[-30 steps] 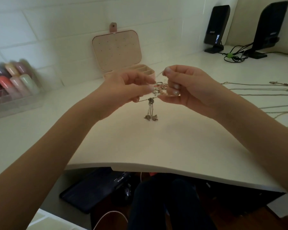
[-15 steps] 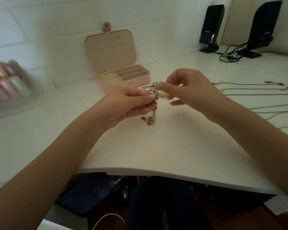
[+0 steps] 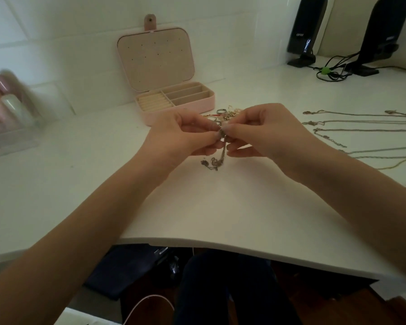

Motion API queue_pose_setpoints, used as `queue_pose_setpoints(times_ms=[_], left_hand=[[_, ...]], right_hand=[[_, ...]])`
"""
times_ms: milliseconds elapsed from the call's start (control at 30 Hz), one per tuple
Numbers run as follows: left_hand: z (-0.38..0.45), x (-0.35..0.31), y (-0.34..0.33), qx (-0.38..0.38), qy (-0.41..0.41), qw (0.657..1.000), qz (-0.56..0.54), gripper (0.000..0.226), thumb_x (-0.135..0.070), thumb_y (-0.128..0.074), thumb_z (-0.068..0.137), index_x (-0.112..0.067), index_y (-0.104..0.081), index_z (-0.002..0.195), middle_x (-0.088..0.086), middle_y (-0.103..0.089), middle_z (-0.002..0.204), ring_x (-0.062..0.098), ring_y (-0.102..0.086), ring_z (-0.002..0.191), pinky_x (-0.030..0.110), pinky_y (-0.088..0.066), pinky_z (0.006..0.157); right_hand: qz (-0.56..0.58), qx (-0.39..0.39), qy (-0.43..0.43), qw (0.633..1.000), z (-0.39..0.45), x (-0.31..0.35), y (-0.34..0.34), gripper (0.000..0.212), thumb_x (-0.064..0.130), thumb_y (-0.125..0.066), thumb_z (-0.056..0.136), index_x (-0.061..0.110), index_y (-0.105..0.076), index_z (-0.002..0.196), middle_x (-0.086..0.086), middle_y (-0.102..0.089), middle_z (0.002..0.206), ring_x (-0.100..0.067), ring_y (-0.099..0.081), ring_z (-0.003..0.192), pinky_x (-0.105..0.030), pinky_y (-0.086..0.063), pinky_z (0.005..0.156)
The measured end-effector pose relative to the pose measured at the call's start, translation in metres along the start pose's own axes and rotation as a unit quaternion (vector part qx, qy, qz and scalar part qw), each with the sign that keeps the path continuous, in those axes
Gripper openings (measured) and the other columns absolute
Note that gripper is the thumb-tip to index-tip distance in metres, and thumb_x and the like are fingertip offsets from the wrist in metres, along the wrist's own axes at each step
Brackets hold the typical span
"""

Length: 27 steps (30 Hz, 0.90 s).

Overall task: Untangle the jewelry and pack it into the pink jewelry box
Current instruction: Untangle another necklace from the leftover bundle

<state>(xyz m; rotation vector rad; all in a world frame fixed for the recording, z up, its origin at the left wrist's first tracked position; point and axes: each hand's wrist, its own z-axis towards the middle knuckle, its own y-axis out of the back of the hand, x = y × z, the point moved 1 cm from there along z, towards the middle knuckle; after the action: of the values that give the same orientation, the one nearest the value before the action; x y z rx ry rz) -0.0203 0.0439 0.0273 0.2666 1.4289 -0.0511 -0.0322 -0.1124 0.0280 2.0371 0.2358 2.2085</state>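
My left hand [image 3: 183,137] and my right hand [image 3: 265,134] meet fingertip to fingertip above the white desk, both pinching one tangled silver chain [image 3: 217,158]. Its loose end hangs down and bunches on the desk just below my fingers. Behind my hands lies a small heap of rings and small jewelry [image 3: 223,114]. The pink jewelry box [image 3: 181,111] stands open at the back with its lid upright against the wall; its compartments look empty.
Several straightened chains [image 3: 359,123] lie in rows on the right of the desk. Two black speakers [image 3: 306,31] with cables stand at the back right. A clear rack of pastel bottles [image 3: 7,106] sits at the left. The desk's curved front edge [image 3: 220,246] is near me.
Both hands have sunk closer to the desk and come together again on the chain. The chain's hanging end now rests bunched on the desk. The view has shifted, showing the box fully.
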Motion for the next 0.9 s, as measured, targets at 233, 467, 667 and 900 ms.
queue_pose_setpoints(times_ms=[233, 467, 667, 900], left_hand=[[-0.0006, 0.0019, -0.0001, -0.014, -0.023, 0.999, 0.036, 0.006, -0.001, -0.068, 0.083, -0.006, -0.067, 0.081, -0.002, -0.071, 0.065, 0.008, -0.069, 0.063, 0.015, -0.049, 0.053], [-0.0011, 0.0036, 0.0000, 0.015, -0.012, 0.998, 0.059, 0.009, -0.019, -0.071, 0.084, -0.011, -0.071, 0.085, -0.003, -0.073, 0.074, 0.007, -0.069, 0.072, 0.015, -0.047, 0.060], [0.0001, 0.0043, -0.0003, -0.004, -0.039, 0.997, 0.071, 0.016, -0.010, -0.070, 0.084, -0.016, -0.062, 0.072, 0.002, -0.066, 0.073, 0.013, -0.060, 0.076, 0.028, -0.045, 0.071], [0.0006, 0.0057, -0.0013, 0.005, -0.084, 0.994, 0.071, 0.011, -0.014, -0.065, 0.068, -0.016, -0.054, 0.067, 0.012, -0.057, 0.072, 0.023, -0.055, 0.075, 0.045, -0.049, 0.077]], right_hand=[[0.064, 0.007, -0.018, 0.998, -0.0006, -0.0024, 0.0020, 0.013, 0.014, -0.066, 0.090, 0.002, -0.067, 0.095, -0.005, -0.067, 0.081, -0.008, -0.062, 0.067, -0.023, -0.058, 0.066], [-0.017, -0.038, 0.051, 0.998, -0.0016, -0.0012, 0.0015, 0.010, 0.018, -0.073, 0.084, 0.010, -0.069, 0.080, 0.000, -0.063, 0.072, -0.001, -0.058, 0.059, -0.018, -0.055, 0.062], [-0.042, -0.048, 0.086, 0.994, -0.0001, -0.0016, -0.0026, 0.010, 0.012, -0.067, 0.089, 0.002, -0.066, 0.091, -0.006, -0.072, 0.079, -0.007, -0.068, 0.067, -0.022, -0.058, 0.063], [0.049, -0.016, 0.077, 0.996, -0.0016, 0.0007, -0.0037, 0.004, 0.001, -0.066, 0.088, 0.002, -0.061, 0.087, -0.006, -0.071, 0.074, -0.009, -0.068, 0.065, -0.019, -0.056, 0.066]])
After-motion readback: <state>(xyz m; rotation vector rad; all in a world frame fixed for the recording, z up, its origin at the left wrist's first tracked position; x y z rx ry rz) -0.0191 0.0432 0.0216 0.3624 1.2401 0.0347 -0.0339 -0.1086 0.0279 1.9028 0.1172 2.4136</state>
